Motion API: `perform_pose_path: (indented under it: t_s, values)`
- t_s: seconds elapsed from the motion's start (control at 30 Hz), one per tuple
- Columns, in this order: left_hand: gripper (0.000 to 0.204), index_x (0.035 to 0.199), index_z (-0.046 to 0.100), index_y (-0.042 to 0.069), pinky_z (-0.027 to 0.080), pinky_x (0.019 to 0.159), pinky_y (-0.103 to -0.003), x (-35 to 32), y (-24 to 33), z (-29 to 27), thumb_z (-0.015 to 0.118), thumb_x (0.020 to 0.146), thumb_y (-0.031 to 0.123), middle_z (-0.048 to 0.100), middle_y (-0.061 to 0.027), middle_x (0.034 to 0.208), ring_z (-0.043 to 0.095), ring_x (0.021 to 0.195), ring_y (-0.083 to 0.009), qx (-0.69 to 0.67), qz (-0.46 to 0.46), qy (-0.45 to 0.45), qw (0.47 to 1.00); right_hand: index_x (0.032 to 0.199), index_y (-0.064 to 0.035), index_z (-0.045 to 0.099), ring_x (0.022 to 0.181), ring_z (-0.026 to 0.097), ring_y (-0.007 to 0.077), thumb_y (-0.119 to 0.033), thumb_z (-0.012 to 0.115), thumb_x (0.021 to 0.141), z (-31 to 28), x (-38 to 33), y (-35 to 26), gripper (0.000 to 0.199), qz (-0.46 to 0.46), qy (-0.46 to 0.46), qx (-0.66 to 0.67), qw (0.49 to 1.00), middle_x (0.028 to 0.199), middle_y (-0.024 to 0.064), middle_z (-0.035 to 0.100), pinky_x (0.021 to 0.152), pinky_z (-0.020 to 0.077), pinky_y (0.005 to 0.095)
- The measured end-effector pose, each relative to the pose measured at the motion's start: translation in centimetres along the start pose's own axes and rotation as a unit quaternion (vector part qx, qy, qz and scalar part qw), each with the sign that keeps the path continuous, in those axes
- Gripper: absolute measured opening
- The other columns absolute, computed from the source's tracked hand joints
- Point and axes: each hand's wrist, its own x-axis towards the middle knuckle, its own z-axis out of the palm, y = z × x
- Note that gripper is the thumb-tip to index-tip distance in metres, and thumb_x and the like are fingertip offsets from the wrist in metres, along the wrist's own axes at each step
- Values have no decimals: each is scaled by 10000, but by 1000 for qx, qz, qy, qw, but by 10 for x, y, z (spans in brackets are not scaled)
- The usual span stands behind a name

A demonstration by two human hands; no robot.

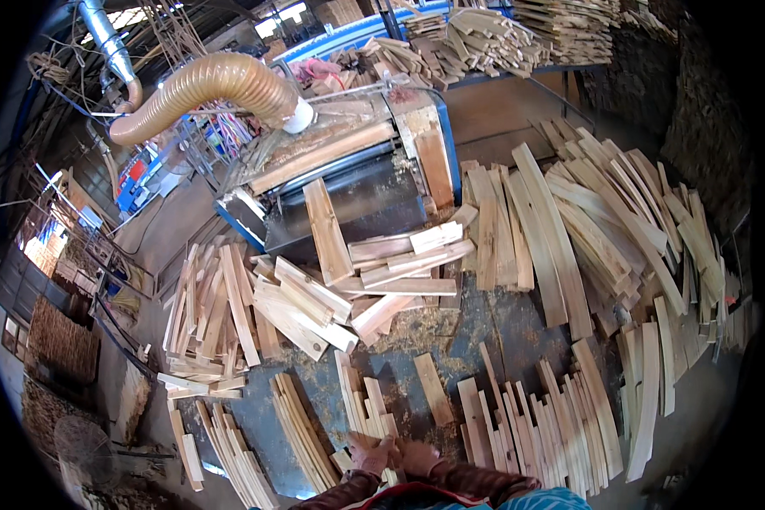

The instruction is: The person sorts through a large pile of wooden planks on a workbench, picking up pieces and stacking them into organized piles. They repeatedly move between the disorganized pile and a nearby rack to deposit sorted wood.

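Observed a blue-sided machine (pixel 348 163) well ahead of the grip, with a dark metal bed and a dusty, scuffed top. Noted a tan, ribbed, curved hose (pixel 204 89) farther ahead and to the left. Saw a large slat heap (pixel 540 234) ahead and to the right, loosely layered, long and flat. Found a dark surface (pixel 467 327) beyond the grip, strewn with crumbly sawdust. Recorded a slat row (pixel 552 425) to the right, laid side by side, ends uneven. Located the slat bundle (pixel 367 399) directly ahead: pale yellow to light brown, narrow, straight-edged, stepped at the far end. Saw left hand (pixel 371 455) and right hand (pixel 418 459) close together at the bundle's near end, the left touching wood. Could not tell how far open or closed in either case, with fingertips blurred and partly hidden.
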Motion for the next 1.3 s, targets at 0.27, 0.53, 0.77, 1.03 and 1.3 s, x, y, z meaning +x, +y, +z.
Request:
perform_pose_path:
  t_s: [0.27, 0.53, 0.77, 1.03, 1.3]
  values:
    - [1286, 1574, 73, -24, 329, 1152, -508, 27, -43, 28, 855, 682, 472, 318, -346, 1517, 354, 1398, -479, -36, 103, 11, 994, 1173, -237, 709, 942, 696, 341, -424, 589, 908, -80, 6, 10, 346, 35, 98, -22, 994, 1033, 139, 720, 815, 567, 458]
    - [1358, 1594, 40, 41, 235, 1218, -466, 32, -18, 13, 922, 632, 416, 119, -344, 1612, 161, 1509, -449, -21, 84, -21, 996, 1326, -112, 538, 1217, 575, 353, -310, 636, 864, -93, -2, 1, 511, 172, 377, 30, 909, 1352, 136, 581, 987, 503, 462]
    - [1310, 1593, 77, 47, 294, 1207, -455, 52, 0, -11, 900, 621, 354, 204, -254, 1613, 250, 1481, -428, 20, 94, -22, 995, 1429, -47, 471, 1220, 549, 328, -177, 653, 834, -108, 43, 10, 635, 229, 287, -69, 927, 1356, 141, 552, 1011, 485, 435]
    - [908, 1596, 105, 57, 278, 1217, -475, 226, 144, -69, 610, 961, 464, 257, -291, 1586, 277, 1480, -401, -232, 408, -32, 882, 1397, 103, 491, 897, 687, 248, -96, 589, 840, -150, 4, 6, 599, 104, 212, 779, 580, 1051, 166, 658, 819, 577, 350]
    - [588, 1440, 446, 70, 473, 1075, -523, 285, 319, -95, 607, 994, 418, 511, -152, 1353, 512, 1279, -346, -569, 249, -314, 718, 1285, 69, 597, 895, 702, 215, -116, 542, 914, -149, -5, 20, 418, -131, 268, 421, 857, 1087, 170, 698, 782, 578, 320]
